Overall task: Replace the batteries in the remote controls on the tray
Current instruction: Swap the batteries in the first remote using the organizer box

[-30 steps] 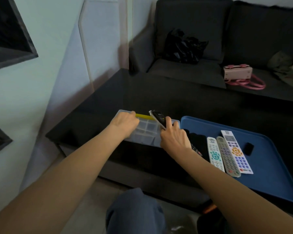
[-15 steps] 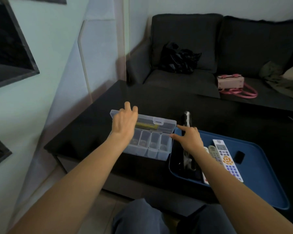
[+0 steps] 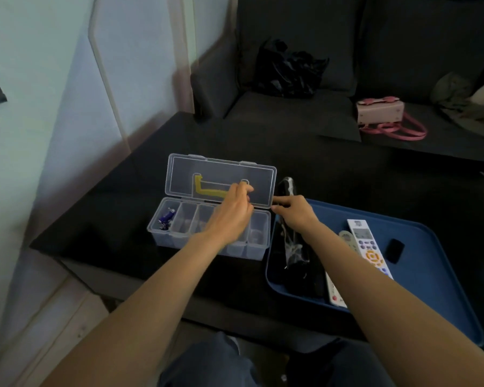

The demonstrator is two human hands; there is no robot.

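Observation:
A clear compartment box [image 3: 176, 238] stands open on the black table, its lid [image 3: 221, 171] upright. Blue batteries [image 3: 166, 219] lie in its leftmost compartment. My left hand [image 3: 231, 216] hovers over the middle compartments, its bent fingers touching the lid. My right hand [image 3: 298, 215] pinches the box's right end with thumb and forefinger. Under that hand a black remote [image 3: 287, 188] leans across the left rim of the blue tray [image 3: 436, 289]. On the tray lie a white remote [image 3: 362, 238], a grey remote [image 3: 345, 237] beside it, another white remote [image 3: 334, 293] and a small black cover [image 3: 394, 250].
A yellow piece [image 3: 207, 191] shows through the lid. Behind the table stands a dark sofa [image 3: 291, 118] with a black bag [image 3: 287, 69] and a pink handbag [image 3: 380, 111]. A wall runs along the left. My knees are below the table's near edge.
My left hand has swung the box lid from shut to fully upright. My right hand set the black remote down against the tray rim and moved its fingers to the box's right end.

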